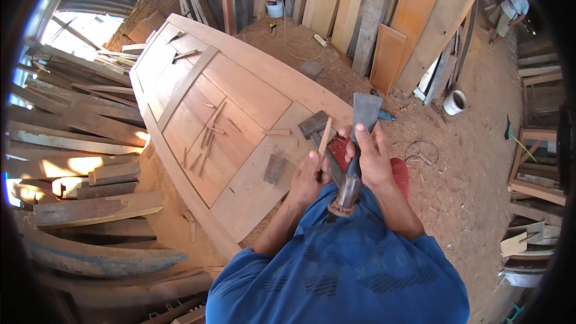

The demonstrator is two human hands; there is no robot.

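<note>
Past the blue shirt [336,264], the chisel [353,169] is clasped by the right hand [375,159], a stick [324,138] seemingly pinched by the left hand [307,181]; cuts are best directed outward

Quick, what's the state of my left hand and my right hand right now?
Left hand: closed, holding a slim wooden peg.
Right hand: closed, holding a wide-bladed chisel.

I wear a loose blue shirt [360,246] whose short sleeves [234,279] leave my forearms [401,209] bare, its creased cloth printed with darker slanted patches of stripes [321,286] and a faint row of lettering [384,263], my left hand [307,181] and right hand [373,159] bare too.
</note>
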